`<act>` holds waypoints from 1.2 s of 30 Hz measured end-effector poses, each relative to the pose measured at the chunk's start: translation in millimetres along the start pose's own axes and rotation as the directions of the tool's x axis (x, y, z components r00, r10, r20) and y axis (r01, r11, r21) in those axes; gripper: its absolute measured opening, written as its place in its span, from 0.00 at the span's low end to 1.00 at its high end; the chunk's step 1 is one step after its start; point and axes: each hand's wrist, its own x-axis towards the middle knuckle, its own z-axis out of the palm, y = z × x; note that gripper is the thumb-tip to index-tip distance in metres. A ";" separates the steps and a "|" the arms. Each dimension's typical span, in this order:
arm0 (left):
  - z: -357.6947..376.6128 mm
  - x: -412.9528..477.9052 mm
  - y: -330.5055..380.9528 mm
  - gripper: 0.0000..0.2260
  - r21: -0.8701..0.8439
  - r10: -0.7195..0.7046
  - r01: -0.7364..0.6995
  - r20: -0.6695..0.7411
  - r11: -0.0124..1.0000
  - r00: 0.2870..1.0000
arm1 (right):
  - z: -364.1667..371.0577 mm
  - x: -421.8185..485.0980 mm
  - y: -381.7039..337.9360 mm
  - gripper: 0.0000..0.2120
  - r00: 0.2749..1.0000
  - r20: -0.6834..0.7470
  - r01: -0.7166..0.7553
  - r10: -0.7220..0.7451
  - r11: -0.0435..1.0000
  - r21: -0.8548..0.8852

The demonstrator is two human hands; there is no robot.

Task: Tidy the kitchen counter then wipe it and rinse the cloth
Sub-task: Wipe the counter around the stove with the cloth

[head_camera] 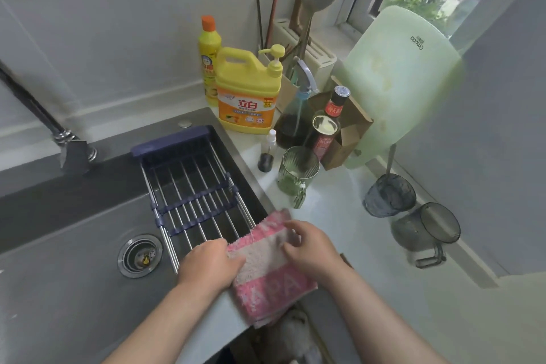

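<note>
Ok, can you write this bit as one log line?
left hand holds cloth | right hand holds cloth | cloth on counter edge beside sink

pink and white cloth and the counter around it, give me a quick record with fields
cloth: pink and white terry cloth, folded, on the pale counter right of the grey sink, one corner overhanging the front edge
left hand: left hand touches the cloth's left edge; grip unclear
right hand: right hand grips the cloth's top, fingers curled
sink: blue and steel drying rack spans its right side
counter: green ribbed glass mug; two grey glass mugs; yellow detergent jug at the back
</note>
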 end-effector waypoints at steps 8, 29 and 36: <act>1.4 8.9 11.2 0.04 -0.414 0.102 -0.093 -0.002 0.905 0.995 | -7.4 -9.2 3.8 0.25 0.999 -0.051 -0.008 0.010 0.999 0.046; -87.6 -84.8 73.8 0.21 -0.979 0.709 0.111 0.202 0.173 0.676 | -61.0 -151.8 12.3 0.27 0.994 -0.046 0.106 -0.104 0.698 0.708; -84.3 -164.8 129.3 0.15 -0.967 0.852 0.087 0.253 0.240 0.459 | -70.9 -258.3 47.2 0.38 0.988 -0.064 0.130 -0.143 0.519 0.845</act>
